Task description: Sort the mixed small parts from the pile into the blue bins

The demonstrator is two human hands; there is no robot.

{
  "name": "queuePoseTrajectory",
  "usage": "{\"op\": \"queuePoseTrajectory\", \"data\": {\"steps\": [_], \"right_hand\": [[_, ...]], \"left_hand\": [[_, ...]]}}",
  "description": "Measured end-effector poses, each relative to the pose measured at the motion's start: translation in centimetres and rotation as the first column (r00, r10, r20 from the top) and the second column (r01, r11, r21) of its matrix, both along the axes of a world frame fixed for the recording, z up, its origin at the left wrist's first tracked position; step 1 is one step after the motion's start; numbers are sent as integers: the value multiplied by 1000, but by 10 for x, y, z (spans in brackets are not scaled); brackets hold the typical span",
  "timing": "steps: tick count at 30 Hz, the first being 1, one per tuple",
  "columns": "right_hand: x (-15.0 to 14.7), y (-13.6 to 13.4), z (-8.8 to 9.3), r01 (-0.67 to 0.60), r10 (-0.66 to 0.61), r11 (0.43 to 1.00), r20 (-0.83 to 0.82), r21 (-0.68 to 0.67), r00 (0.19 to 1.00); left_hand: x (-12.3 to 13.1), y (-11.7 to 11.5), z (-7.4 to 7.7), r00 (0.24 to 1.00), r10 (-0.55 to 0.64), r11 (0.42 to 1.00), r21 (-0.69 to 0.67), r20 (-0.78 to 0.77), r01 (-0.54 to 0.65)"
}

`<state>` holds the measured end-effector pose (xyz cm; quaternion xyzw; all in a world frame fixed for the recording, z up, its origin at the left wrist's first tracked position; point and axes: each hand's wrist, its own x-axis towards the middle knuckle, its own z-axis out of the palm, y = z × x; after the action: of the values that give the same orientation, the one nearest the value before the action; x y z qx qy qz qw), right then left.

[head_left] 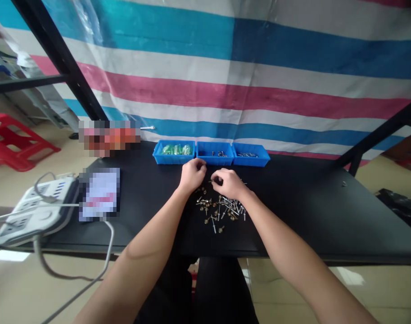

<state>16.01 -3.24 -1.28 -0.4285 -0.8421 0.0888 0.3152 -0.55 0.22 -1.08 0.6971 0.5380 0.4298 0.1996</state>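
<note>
My left hand (192, 174) is closed, fingers curled, just in front of the middle blue bin (214, 160); whatever it holds is hidden. Thumb and forefinger of my right hand (229, 183) pinch a small screw (211, 181), whose end juts out to the left. Below both hands, brass-coloured screws (205, 208) lie mixed with silver pop rivets (231, 205) in a loose pile, partly covered by my right wrist. A few screws (221, 154) are in the middle bin. The right blue bin (252, 161) holds silver rivets (247, 155).
The left blue bin (173, 159) contains green and clear plastic packets (176, 149). At the black table's (313, 216) left end are a white power strip (39, 207) with cables and a blurred-out flat object (100, 191). A striped sheet (246, 72) hangs behind.
</note>
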Motion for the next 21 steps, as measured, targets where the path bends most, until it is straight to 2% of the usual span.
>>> {"op": "queuePoseTrajectory", "data": {"steps": [4,9,11,16,21], "right_hand": [[2,2,-3,98,-93,995,-151,26,984],[4,5,-6,114,-105,993,-201,34,974],[4,7,-7,118,-104,991,-208,57,972],[7,12,-8,194,-161,972,-223,135,961],[15,14,-7,285,-272,935,-92,210,958]], "left_hand": [[2,-6,2,981,-188,982,19,39,188],[3,-8,2,965,-263,965,10,17,262],[2,-7,1,970,-241,970,16,-3,241],[2,-3,0,995,-104,994,41,-10,104],[1,0,-2,1000,-26,998,52,-8,26]]}}
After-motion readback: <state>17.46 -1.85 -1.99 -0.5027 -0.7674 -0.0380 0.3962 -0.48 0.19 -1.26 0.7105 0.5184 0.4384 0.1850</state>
